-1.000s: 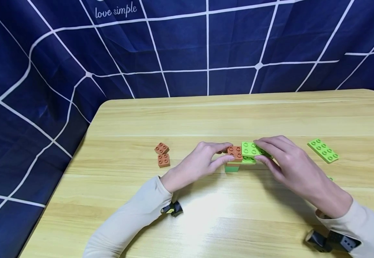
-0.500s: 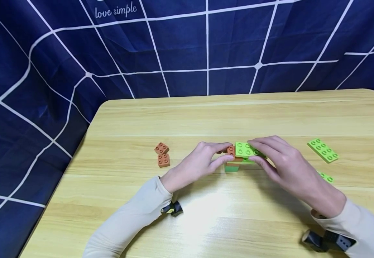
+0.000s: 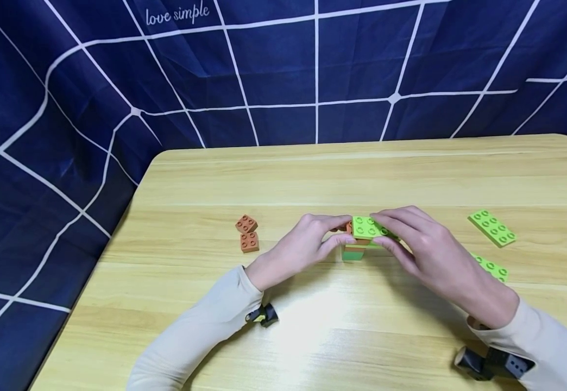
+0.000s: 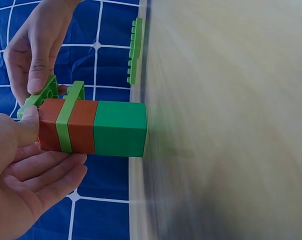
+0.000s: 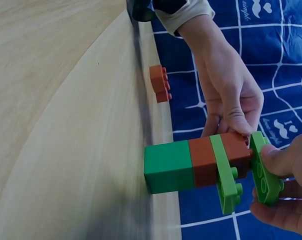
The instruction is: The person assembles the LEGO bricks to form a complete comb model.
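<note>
A small tower of toy building bricks stands on the table: a green block [image 5: 167, 167] at the bottom, an orange-brown brick [image 5: 202, 162], a thin lime plate [image 5: 223, 167] jutting right, then another orange-brown brick [image 5: 236, 151]. My left hand [image 3: 295, 251] holds this upper brick between thumb and fingers. My right hand [image 3: 437, 255] pinches a second lime plate [image 3: 364, 227] by its right end. That plate lies over the upper brick, slightly tilted in the right wrist view, and hides most of its studs from the head view. Whether it is seated on them, I cannot tell.
Two loose orange-brown bricks [image 3: 249, 242] lie together on the wooden table [image 3: 313, 179] to the left. On the right lie two lime plates [image 3: 492, 228], the nearer one partly behind my right forearm. A dark blue curtain [image 3: 273, 65] hangs beyond the back edge.
My right hand has moved left with the lime plate, from beside the upper brick to over it. My left hand has kept its hold. More of the near loose plate shows.
</note>
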`<state>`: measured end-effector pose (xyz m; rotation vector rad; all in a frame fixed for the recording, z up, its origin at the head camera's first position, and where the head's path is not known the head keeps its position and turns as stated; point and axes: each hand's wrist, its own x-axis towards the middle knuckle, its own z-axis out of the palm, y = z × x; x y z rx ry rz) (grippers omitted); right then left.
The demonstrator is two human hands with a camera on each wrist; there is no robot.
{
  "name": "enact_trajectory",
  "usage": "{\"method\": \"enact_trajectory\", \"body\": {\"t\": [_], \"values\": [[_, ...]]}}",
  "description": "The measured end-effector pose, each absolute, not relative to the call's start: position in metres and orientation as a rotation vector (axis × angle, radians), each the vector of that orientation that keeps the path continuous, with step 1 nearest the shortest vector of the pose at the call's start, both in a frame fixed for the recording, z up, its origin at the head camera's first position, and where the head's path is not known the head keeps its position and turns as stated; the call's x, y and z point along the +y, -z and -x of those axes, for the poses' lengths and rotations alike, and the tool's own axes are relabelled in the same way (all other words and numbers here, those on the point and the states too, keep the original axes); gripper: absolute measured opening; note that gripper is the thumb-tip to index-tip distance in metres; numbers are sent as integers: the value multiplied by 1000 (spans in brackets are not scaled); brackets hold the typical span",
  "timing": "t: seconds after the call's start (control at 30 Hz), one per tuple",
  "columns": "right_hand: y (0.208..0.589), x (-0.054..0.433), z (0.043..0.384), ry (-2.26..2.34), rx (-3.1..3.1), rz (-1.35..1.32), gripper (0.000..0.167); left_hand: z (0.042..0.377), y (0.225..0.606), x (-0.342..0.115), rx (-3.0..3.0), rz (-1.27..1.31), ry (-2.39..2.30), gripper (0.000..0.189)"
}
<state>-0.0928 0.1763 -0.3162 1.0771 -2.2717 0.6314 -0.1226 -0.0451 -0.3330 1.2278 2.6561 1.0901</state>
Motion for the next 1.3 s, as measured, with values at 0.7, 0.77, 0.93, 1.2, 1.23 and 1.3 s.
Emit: {"method": "enact_trajectory", "body": {"t": [0.7,0.77,0.93,1.2,1.23,1.3], "values": [[318,176,94,-609,-2273,-1093,58,126,338,-48,2622,-1284,-1102,50],[318,175,93,-607,-2273,-1097,58,125,337,-49,2617,-1312,-1099,53],[318,175,93,-605,-2271,-1100,57,124,335,-49,2645,-1374,-1043,52],[316,175,91,-586,-2266,-1103,56,121,335,-49,2697,-1427,-1063,46],[315,174,91,-584,-2267,-1103,56,121,335,-49,2697,-1435,-1077,46],[315,174,91,-581,-2267,-1102,56,121,334,-49,2700,-1461,-1103,45]]}}
